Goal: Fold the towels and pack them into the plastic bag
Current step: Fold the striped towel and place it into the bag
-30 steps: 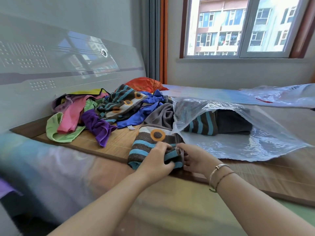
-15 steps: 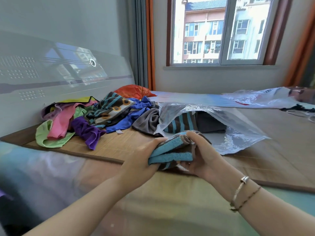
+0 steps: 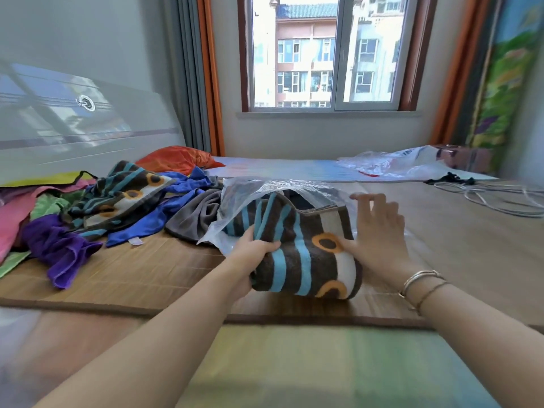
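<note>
Left hand point(image 3: 253, 248) grips the left end of a folded, fuzzy striped towel point(image 3: 306, 254), brown with blue bands and orange rings. Right hand point(image 3: 379, 231) lies flat, fingers straight, against its right side. Towel sits at the mouth of a crinkly clear plastic bag point(image 3: 265, 187) on the woven mat point(image 3: 147, 272). Loose towels point(image 3: 117, 201) are heaped at the mat's left edge.

This is a bedroom in a home. A wide bed point(image 3: 459, 231) fills the room, covered by a woven bamboo mat point(image 3: 132, 269), with a glossy pale headboard point(image 3: 73, 128) along the left wall. Grey and orange curtains point(image 3: 200, 72) frame a window point(image 3: 323, 51) that looks out on apartment blocks (so the room sits in a built-up residential area). Household laundry lies on the bed: a heap of coloured towels point(image 3: 97, 210), with an orange pillow point(image 3: 176, 159) behind them.
</note>
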